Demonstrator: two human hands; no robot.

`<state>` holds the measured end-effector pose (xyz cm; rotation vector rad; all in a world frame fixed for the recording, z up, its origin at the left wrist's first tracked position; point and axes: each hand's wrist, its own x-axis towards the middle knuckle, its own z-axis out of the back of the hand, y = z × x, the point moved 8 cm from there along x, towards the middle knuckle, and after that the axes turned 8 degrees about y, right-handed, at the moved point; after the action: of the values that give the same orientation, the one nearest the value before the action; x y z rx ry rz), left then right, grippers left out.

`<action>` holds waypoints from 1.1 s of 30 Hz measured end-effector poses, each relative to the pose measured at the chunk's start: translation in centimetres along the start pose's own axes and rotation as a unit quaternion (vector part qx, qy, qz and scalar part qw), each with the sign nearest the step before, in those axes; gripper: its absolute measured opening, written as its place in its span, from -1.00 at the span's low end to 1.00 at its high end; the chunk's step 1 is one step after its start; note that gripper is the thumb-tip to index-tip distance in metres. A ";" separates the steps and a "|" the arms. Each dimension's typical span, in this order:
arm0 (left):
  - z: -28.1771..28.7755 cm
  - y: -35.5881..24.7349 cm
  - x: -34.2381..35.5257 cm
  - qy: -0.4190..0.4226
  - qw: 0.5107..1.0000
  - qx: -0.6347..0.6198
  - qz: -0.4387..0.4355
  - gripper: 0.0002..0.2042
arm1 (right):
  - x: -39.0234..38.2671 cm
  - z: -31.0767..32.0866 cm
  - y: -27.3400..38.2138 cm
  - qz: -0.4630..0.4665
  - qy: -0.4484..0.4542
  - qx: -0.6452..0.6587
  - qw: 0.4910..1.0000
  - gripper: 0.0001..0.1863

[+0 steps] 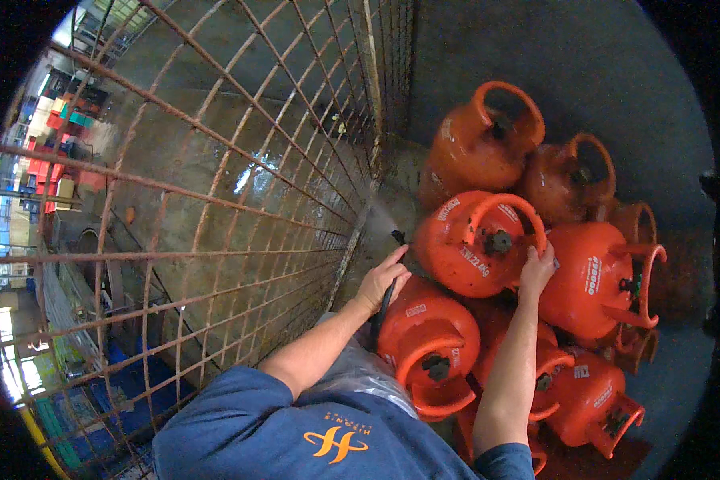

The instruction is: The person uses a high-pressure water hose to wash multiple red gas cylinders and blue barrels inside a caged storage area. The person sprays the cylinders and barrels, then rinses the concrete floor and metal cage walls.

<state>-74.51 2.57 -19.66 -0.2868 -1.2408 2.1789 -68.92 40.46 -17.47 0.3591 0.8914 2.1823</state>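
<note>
My left hand (384,283) is closed around a thin black spray hose (385,302). Its dark nozzle (398,238) points away from me, and a fine mist of water comes off the tip. With my right hand (536,274) I grip the ring-shaped collar of an orange gas cylinder (450,254), which leans so that its black valve (498,242) faces up. Another orange cylinder (428,324) lies just below my left hand, its collar toward me. Right of my right hand is a cylinder (582,276) lying on its side.
Several more orange cylinders are heaped around, including a duller, dirtier one (476,152) at the far side. A rusty wire-mesh fence (216,198) runs along my left, with wet floor and stacked coloured crates (48,172) beyond it. A dark wall (616,88) stands behind the heap.
</note>
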 end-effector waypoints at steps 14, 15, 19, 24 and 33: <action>2.6 -4.3 -0.5 -0.003 0.986 -0.166 -0.032 -0.68 | 0.0 0.0 -0.4 0.023 -0.026 -0.012 0.999 -0.55; 3.0 -3.1 -0.9 -0.010 0.984 -0.177 -0.007 -0.67 | 0.1 0.0 -0.4 0.018 -0.026 -0.012 0.999 -0.56; 4.5 0.4 -2.0 -0.057 0.985 -0.161 0.039 -0.69 | 0.2 -0.2 -0.6 -0.017 -0.008 0.013 1.000 -0.60; 4.7 0.4 -2.4 -0.074 0.981 -0.172 0.044 -0.63 | 0.1 -0.1 -0.1 0.015 -0.002 0.001 1.000 -0.62; 3.9 -1.9 -1.6 -0.049 0.939 -0.328 0.093 -0.54 | 0.8 -0.3 -0.5 -0.003 -0.004 -0.093 0.996 -0.61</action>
<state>-74.27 -0.46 -16.19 -0.5874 -2.0507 1.8729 -69.29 41.16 -18.06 0.2734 0.6773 2.2360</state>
